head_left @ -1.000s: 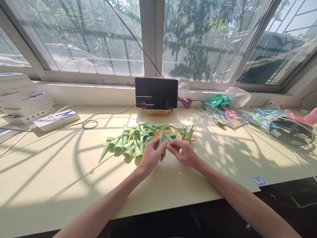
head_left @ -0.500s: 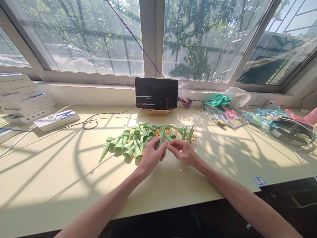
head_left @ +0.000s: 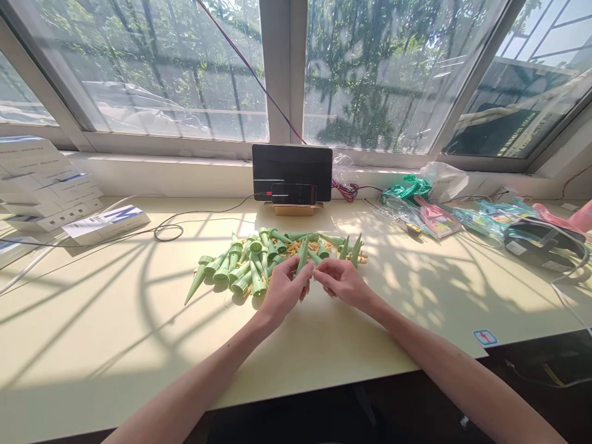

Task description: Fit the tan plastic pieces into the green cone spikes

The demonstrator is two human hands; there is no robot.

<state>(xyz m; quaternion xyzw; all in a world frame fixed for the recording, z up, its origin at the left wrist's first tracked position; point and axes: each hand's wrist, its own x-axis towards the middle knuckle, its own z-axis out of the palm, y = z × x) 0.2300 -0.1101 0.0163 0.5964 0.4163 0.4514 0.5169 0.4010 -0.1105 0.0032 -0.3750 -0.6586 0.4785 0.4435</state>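
My left hand [head_left: 283, 291] is closed around a green plastic cone-shaped spike [head_left: 303, 254], whose point rises up and away from me. Close beside it, my right hand [head_left: 346, 283] is closed in a pinch near the spike's lower part; whatever lies between those fingertips is too small to make out. Just beyond both hands spreads a pile of similar green spikes [head_left: 226, 266], many with a wide capped end. Small tan stick-like pieces [head_left: 296, 248] lie among them. Two spikes [head_left: 356, 250] point upward to the right of my hands.
A black tablet [head_left: 292, 161] with a phone [head_left: 294, 194] before it stands on a small cardboard support by the window. White boxes [head_left: 37, 179] are stacked at the left, with cables [head_left: 169, 231] nearby. Plastic bags [head_left: 407, 188] and a black device [head_left: 543, 243] lie at the right.
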